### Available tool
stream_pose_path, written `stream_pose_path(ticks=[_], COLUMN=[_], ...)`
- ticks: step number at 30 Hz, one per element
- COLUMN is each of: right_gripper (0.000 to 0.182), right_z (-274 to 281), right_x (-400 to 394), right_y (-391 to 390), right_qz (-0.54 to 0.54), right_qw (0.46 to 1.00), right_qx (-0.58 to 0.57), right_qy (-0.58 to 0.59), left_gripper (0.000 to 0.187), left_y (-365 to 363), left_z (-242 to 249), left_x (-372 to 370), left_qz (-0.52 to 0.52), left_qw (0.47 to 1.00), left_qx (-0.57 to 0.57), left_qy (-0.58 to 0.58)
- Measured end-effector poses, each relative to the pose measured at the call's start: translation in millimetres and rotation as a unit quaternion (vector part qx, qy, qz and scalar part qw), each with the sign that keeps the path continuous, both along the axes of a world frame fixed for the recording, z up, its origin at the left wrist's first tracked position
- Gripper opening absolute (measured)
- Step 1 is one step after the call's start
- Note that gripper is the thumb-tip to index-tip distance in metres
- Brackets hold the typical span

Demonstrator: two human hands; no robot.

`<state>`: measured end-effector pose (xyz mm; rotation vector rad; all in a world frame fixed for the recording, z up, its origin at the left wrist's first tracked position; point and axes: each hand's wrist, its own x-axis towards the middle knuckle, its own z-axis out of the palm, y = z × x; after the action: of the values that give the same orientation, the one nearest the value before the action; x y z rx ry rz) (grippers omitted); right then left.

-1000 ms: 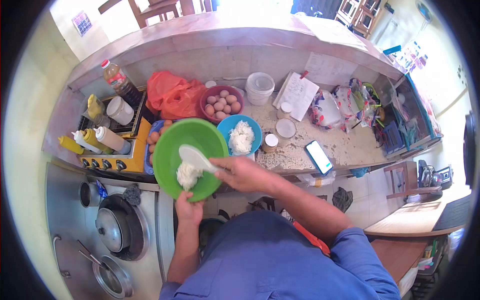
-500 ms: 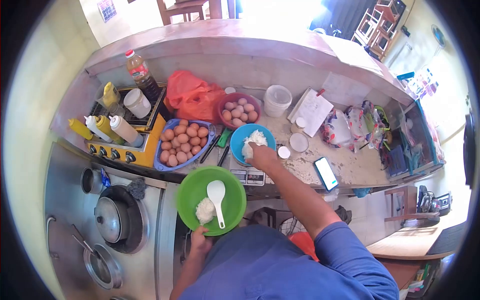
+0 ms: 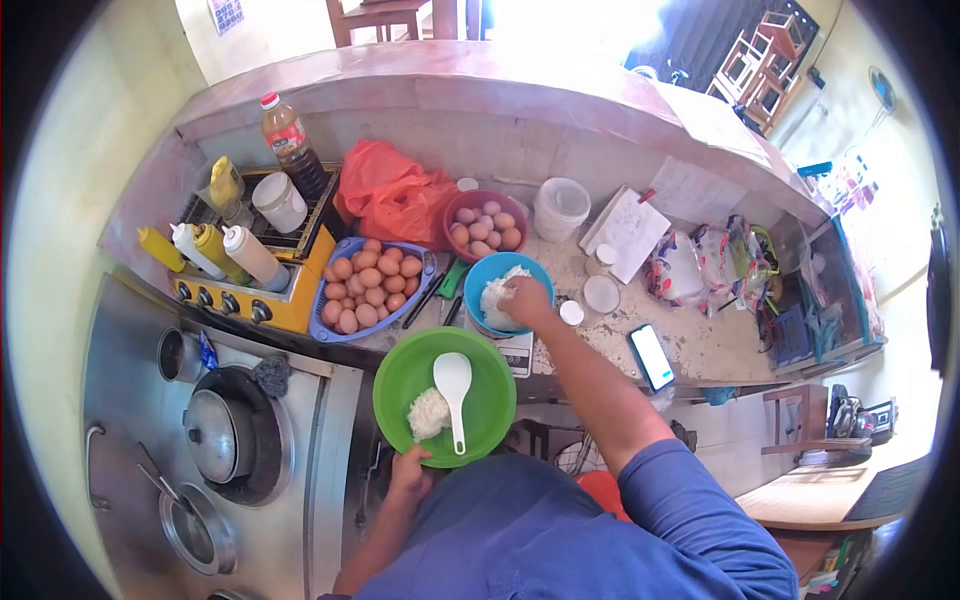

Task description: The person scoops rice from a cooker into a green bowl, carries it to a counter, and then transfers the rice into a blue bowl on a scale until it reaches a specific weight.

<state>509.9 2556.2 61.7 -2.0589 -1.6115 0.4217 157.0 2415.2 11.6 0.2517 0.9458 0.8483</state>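
A green bowl (image 3: 390, 385) is held at its near rim by my left hand (image 3: 411, 475), whose fingers close on the edge. Inside it lie a lump of white rice (image 3: 429, 413) and a white rice paddle (image 3: 453, 378). My right hand (image 3: 525, 303) reaches into a blue bowl (image 3: 480, 272) on the counter, its fingers bunched against the white rice (image 3: 495, 294) there. Whether rice is pinched between those fingertips is hard to see. The blue bowl stands on a scale (image 3: 518, 356), mostly hidden under it.
A blue basket of eggs (image 3: 370, 288) and a red bowl of eggs (image 3: 485, 225) stand behind and left. A phone (image 3: 652, 357) lies right, near small lidded tubs (image 3: 601, 293). Left are a yellow stove (image 3: 262, 310), sauce bottles (image 3: 255, 258) and a lidded pot (image 3: 218, 436).
The green bowl and my left hand have shifted right, covering part of the scale. My right hand has moved slightly right within the blue bowl. The view has shifted a little.
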Motion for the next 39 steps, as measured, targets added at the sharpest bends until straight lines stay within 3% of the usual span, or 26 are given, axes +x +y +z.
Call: stream_pose_path(ticks=[2, 3, 5, 6, 8, 10, 11, 12, 14, 18, 21, 24, 28, 32, 35, 37, 39], right_gripper=[0.045, 0.045, 0.042, 0.042, 0.042, 0.045, 0.048, 0.047, 0.041, 0.029, 0.024, 0.021, 0.02, 0.021, 0.019, 0.018, 0.02], right_z=[21, 33, 63, 73, 83, 76, 69, 81, 68, 70, 60, 57, 59, 51, 79, 55, 39], right_x=[8, 8, 5, -2, -31, -81, -108, -130, -167, -188, -194, -200, -197, -151, -74, -23, 5], right_y=[3, -1, -13, -18, -32, -48, -60, -76, -90, -106, -107, -111, -108, -91, -70, -45, -29], right_qz=[-0.111, -0.112, -0.069, -0.07, 0.065, 0.165, 0.237, 0.267, 0.305, 0.329, 0.337, 0.312, 0.268, 0.198, 0.026, 0.004, 0.025], right_qw=[0.947, 0.947, 0.874, 0.873, 0.899, 0.935, 0.94, 0.932, 0.935, 0.928, 0.921, 0.905, 0.917, 0.916, 0.948, 0.979, 0.998], right_qx=[-0.051, -0.052, -0.025, -0.025, -0.052, -0.073, -0.027, -0.13, -0.14, -0.114, -0.078, -0.061, -0.04, 0.055, 0.03, 0.064, 0.006], right_qy=[0.298, 0.297, 0.481, 0.481, 0.431, 0.306, 0.245, 0.208, 0.114, 0.135, 0.18, 0.283, 0.294, 0.345, 0.315, 0.193, 0.053], left_gripper=[0.053, 0.054, 0.054, 0.054, 0.055, 0.055, 0.054, 0.054, 0.054, 0.06, 0.061, 0.062, 0.061, 0.061, 0.06, 0.059, 0.061], left_y=[2, 1, 2, 3, 3, 1, 1, 2, 1, -8, -15, -21, -19, -9, -5, -6, -9], left_z=[8, 8, -12, -19, -16, -11, -9, -6, 11, 39, 24, 22, 26, 30, 18, 9, 2], left_x=[2, 3, -5, -8, -6, -6, -8, -11, -16, -37, -64, -79, -65, -35, -31, -27, -18], left_qz=[0.001, 0.003, -0.011, -0.024, -0.017, -0.015, -0.009, -0.004, -0.013, -0.015, -0.008, 0.017, -0.019, -0.003, -0.009, -0.03, -0.001], left_qw=[1.0, 1.0, 1.0, 1.0, 1.0, 1.0, 1.0, 1.0, 0.998, 0.994, 0.994, 0.998, 0.995, 0.997, 0.997, 0.995, 0.996], left_qx=[0.003, 0.005, -0.005, -0.013, 0.004, 0.018, 0.015, 0.011, 0.034, 0.036, 0.07, 0.017, 0.058, 0.053, 0.052, 0.063, 0.073], left_qy=[-0.001, -0.001, -0.007, -0.013, -0.01, -0.004, 0.009, 0.024, 0.047, 0.103, 0.078, 0.065, 0.077, 0.059, 0.064, 0.072, 0.043])
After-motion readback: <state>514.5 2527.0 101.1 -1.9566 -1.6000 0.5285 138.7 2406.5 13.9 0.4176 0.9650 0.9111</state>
